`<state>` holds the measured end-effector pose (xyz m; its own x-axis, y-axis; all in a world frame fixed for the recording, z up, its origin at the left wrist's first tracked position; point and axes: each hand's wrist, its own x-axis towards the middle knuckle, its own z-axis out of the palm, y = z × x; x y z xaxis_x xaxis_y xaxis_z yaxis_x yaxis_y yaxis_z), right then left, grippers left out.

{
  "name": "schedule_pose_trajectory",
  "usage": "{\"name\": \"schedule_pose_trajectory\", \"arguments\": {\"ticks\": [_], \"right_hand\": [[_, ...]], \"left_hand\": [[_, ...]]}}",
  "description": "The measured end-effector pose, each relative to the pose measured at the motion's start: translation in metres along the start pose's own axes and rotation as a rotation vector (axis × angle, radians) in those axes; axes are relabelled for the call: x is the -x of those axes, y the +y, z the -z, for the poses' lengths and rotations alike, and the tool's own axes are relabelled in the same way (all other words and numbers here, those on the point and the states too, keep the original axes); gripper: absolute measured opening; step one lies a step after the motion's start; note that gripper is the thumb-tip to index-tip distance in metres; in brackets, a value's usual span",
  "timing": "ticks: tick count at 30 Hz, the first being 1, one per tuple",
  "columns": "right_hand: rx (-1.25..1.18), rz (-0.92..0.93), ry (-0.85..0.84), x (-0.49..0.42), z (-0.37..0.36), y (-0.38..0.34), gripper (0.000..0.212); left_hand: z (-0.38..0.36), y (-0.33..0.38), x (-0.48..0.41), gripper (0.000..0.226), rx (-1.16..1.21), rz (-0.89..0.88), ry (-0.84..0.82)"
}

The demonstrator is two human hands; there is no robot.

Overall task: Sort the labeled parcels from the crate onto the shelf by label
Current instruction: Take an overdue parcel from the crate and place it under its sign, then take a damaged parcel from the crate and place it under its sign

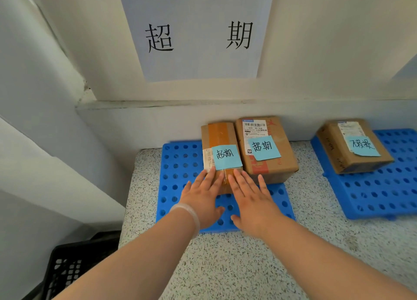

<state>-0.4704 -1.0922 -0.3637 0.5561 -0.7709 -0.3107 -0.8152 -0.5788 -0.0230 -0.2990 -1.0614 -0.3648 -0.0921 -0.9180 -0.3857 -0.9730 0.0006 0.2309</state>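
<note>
The left hand (pixel 200 200) and right hand (pixel 252 200) lie flat, fingers straight and spread, on the near end of a taped parcel (pixel 220 137) on a blue pallet (pixel 178 164), just beside 1 like-labelled box (pixel 266 164). It looks light and stiff; its 2 long sides seem the surest hold.

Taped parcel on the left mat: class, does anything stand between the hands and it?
Nothing visible does. The left hand and right hand touch the near end of the taped parcel; the bigger parcel stands beside it.
</note>
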Motion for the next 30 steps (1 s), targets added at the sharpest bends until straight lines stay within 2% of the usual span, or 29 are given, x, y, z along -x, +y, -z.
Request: {"name": "schedule_pose_trajectory", "arguments": {"ticks": [10,13,17,23,30], "right_hand": [[-0.107,-0.028,0.009,0.047,0.005,-0.004,0.086],[-0.141,-0.026,0.009,0.084,-0.003,-0.003,0.087],[-0.176,-0.039,0.058,0.133,-0.012,0.009,0.092],[-0.224,-0.166,0.160,0.231,-0.025,0.055,0.091],[-0.243,-0.542,0.207,0.430,-0.057,0.139,0.090]], "left_hand": [[0.000,0.019,0.033,0.089,-0.033,0.012,0.043],[-0.012,0.034,0.057,0.087,-0.045,0.025,0.054],[-0.020,0.073,0.081,0.087,-0.029,-0.011,0.156],[-0.031,0.175,0.101,0.087,-0.093,-0.150,0.215],[-0.077,0.381,0.143,0.085,-0.088,-0.496,0.195]]}}
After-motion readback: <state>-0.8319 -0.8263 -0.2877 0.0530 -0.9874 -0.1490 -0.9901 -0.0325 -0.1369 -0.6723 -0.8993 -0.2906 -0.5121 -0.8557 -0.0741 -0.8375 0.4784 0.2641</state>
